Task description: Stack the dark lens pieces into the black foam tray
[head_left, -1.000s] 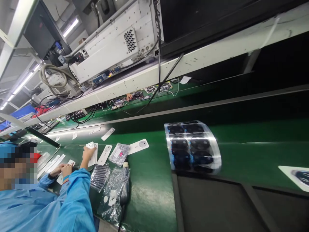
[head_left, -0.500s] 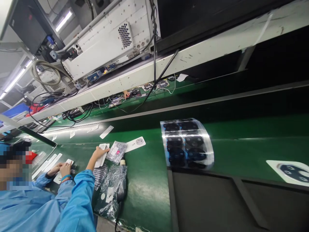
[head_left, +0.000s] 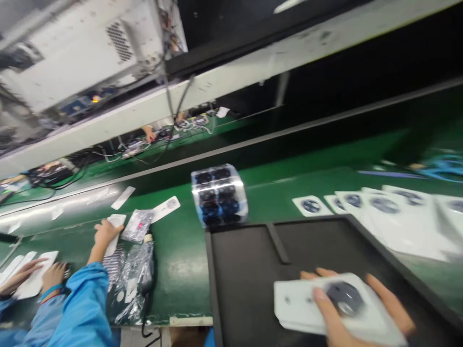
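My right hand point(head_left: 327, 313) grips a stack of white socket faceplates point(head_left: 296, 303) low in the view, with its thumb and fingers around the edges. A dark round socket piece point(head_left: 345, 299) sits on top of the stack under my fingers. The stack hangs over a black tray point(head_left: 246, 274), and I cannot tell whether it touches. Blur makes the hand's side hard to judge. My left hand does not show. Beyond the tray stands a clear curled sheet of black round parts point(head_left: 219, 195). Several white plates with dark round labels point(head_left: 383, 207) lie to the right.
A co-worker in a blue sleeve point(head_left: 85, 301) handles white plates point(head_left: 115, 231) at the left, beside plastic bags point(head_left: 132, 284) on the green conveyor belt point(head_left: 177, 270). Computer equipment point(head_left: 79, 53) sits on a white shelf point(head_left: 217, 82) above, across the belt.
The view has swung to the right, pushing the co-worker to the left edge. My hand with the white stack has come into view over the tray, and the plates at right show more fully.
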{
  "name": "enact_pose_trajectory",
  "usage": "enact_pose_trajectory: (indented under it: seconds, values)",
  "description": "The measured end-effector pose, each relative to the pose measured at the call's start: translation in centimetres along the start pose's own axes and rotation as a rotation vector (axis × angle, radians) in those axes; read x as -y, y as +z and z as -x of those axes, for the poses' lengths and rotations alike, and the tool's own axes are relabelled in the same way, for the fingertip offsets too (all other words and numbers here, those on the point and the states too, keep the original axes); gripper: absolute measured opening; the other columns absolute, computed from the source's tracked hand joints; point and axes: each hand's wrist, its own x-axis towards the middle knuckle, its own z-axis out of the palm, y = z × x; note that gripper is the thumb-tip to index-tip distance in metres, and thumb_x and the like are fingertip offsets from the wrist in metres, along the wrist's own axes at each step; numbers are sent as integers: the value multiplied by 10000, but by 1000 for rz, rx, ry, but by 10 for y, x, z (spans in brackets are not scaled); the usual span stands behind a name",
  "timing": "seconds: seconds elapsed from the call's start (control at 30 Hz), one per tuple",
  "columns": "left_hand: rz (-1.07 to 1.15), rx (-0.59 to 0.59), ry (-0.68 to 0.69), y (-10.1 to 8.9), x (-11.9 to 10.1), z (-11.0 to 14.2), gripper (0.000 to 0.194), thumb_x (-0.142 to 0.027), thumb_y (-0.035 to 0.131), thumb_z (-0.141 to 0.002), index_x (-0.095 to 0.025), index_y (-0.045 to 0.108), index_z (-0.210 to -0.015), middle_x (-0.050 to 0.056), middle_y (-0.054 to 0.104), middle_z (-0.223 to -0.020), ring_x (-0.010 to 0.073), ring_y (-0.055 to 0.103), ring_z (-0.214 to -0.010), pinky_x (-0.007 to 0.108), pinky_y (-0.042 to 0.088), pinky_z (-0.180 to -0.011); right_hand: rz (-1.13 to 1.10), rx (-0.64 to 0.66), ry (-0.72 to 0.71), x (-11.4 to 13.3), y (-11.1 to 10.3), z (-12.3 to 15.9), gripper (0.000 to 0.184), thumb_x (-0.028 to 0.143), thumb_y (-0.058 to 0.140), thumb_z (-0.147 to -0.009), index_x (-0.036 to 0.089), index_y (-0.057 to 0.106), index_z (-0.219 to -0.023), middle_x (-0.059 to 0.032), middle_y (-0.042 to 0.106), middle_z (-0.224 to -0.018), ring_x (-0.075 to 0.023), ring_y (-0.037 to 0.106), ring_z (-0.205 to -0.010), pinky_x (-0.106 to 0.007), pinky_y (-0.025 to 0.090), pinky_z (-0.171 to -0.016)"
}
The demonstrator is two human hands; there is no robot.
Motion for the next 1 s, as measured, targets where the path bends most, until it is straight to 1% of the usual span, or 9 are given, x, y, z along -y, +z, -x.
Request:
enact_pose_trajectory:
  seconds: [0.2,0.3,0.37,0.43,0.5,0.57,0.63,0.8,1.0]
  values:
    - [-21,-126,17,-63,-28,49,920,-796,526,-802,-270,255,-1507,198,263,-1584,485,481,-1341,599,466,-1022,-338,51,311,10,23,5,819,457,882,-712,322,371,-1338,-17,654,-1034,-229,725,-816,-394,627,-762]
    - [91,-228,229,-89,-42,113,1034,-911,500,-709,-377,231,-1552,110,325,-1568,483,500,-1319,668,416,-1066,-436,132,425,15,32,11,780,485,870,-744,325,357,-1310,4,637,-1018,-221,716,-842,-401,629,-787]
    - [266,-206,482,-85,-54,176,1015,-879,593,-663,-446,295,-1531,25,471,-1485,443,517,-1304,657,439,-1068,-454,239,410,17,35,18,735,498,835,-795,325,341,-1312,-4,618,-1057,-218,711,-873,-420,623,-830]
    - [546,-33,838,-64,-71,249,967,-840,628,-678,-444,362,-1519,-12,443,-1538,430,477,-1339,614,484,-1053,-457,375,369,19,35,25,688,507,785,-851,324,321,-1325,-24,596,-1110,-222,705,-914,-437,617,-863]
    - [737,325,1193,-35,-97,320,827,-738,588,-825,-366,392,-1538,50,383,-1589,425,409,-1407,559,502,-1057,-435,505,293,21,33,30,660,527,747,-881,313,317,-1334,-45,589,-1128,-230,695,-958,-426,615,-871]
    - [780,625,1363,-6,-125,377,852,-653,578,-894,-352,220,-1606,120,385,-1553,389,467,-1361,509,558,-983,-369,560,158,23,28,33,640,561,724,-893,292,346,-1334,-62,593,-1123,-218,678,-979,-368,610,-866]
    - [898,714,1448,14,-150,412,841,-620,536,-938,-358,115,-1618,147,405,-1458,340,520,-1282,503,554,-987,-332,566,5,24,23,31,643,615,697,-900,288,371,-1348,-69,596,-1132,-200,664,-986,-311,599,-854]
    - [1252,463,1680,45,-176,425,833,-649,485,-954,-338,66,-1603,147,336,-1368,323,401,-1367,547,450,-1103,-317,717,-371,17,13,7,837,793,636,-818,322,355,-1450,-102,531,-1321,-283,576,-1224,-436,505,-1072]
    - [1097,360,1760,76,-151,403,858,-620,493,-950,-373,4,-1611,178,166,-1562,361,219,-1509,607,360,-1157,-199,1050,-671,4,10,-18,1035,629,813,-763,398,217,-1578,-124,387,-1453,-304,430,-1370,-501,432,-1129]
